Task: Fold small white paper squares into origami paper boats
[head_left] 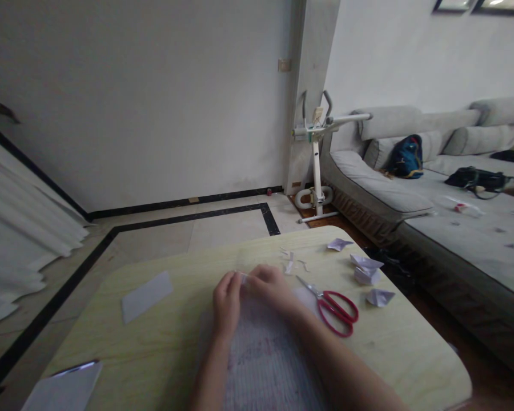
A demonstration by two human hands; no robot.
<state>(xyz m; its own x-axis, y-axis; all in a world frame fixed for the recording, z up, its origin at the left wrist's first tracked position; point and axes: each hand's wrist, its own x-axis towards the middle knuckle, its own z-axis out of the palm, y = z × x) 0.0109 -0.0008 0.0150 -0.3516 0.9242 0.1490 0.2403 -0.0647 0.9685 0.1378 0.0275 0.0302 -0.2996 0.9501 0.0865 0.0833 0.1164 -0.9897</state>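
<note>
My left hand (227, 305) and my right hand (272, 288) meet above the middle of the table, fingers closed in a pinch. Between their fingertips shows a small piece of white paper (244, 278), mostly hidden by the fingers. Below the hands, between my forearms, is a blurred pale lined surface (265, 359) with darker marks; I cannot make out what it is. Scissors (332, 308) with red handles lie just right of my right wrist. Beyond the right hand are thin paper scraps (289, 262). Part of a white sheet (307, 298) shows beside the right wrist.
Folded paper pieces (366, 269) stand along the table's right edge. A white paper rectangle (147, 297) lies at left. A pen (75, 369) rests on a white pad (64, 391) at the near left corner. A grey sofa (377, 200) and an exercise machine (317, 160) are beyond.
</note>
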